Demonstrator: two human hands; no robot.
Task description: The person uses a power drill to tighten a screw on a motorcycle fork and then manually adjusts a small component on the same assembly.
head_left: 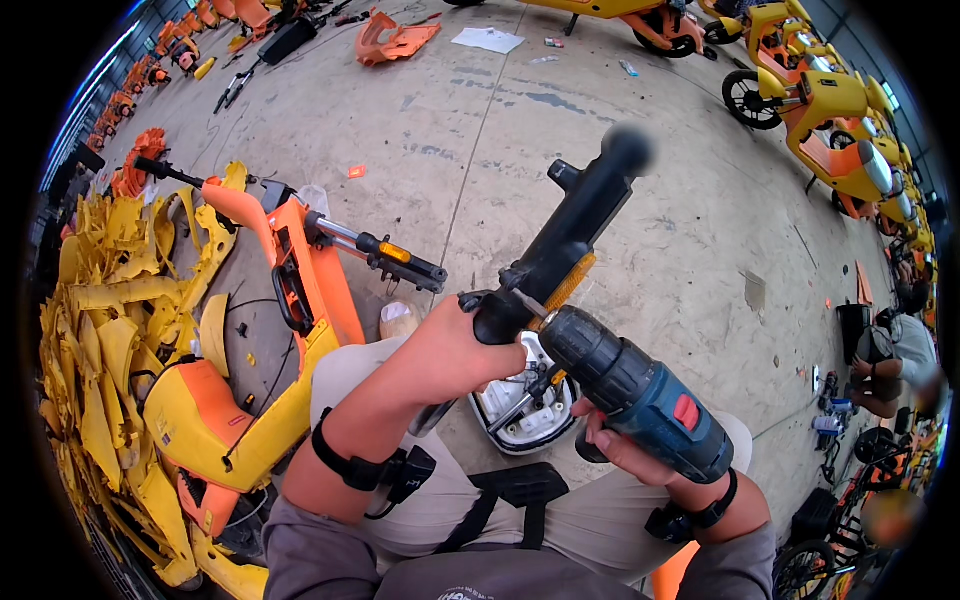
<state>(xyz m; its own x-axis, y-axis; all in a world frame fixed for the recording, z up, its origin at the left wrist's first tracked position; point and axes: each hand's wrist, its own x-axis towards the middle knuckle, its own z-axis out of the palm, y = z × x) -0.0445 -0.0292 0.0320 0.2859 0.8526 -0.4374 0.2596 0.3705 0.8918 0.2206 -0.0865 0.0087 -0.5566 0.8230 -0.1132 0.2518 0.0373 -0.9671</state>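
Closed around the near end of a black fork leg (pixel 570 228), my left hand (pixel 448 345) holds it slanting up and to the right. An amber reflector (pixel 572 282) runs along the fork leg's right side. My right hand (pixel 632 452) grips a blue and black cordless drill (pixel 645 400) with a red switch. The drill's chuck points up and left at the fork leg, just by the near end of the reflector. Whether the bit sits in a screw is too small to tell. Below, between my legs, a white shell (pixel 545 432) holds small metal parts.
At my left lies a partly stripped yellow and orange scooter (pixel 225 420), beside a heap of yellow panels (pixel 105 340). Parked yellow scooters (pixel 835 130) line the right. Another person (pixel 895 350) crouches at far right among loose parts. An orange panel (pixel 393 40) lies on the floor ahead.
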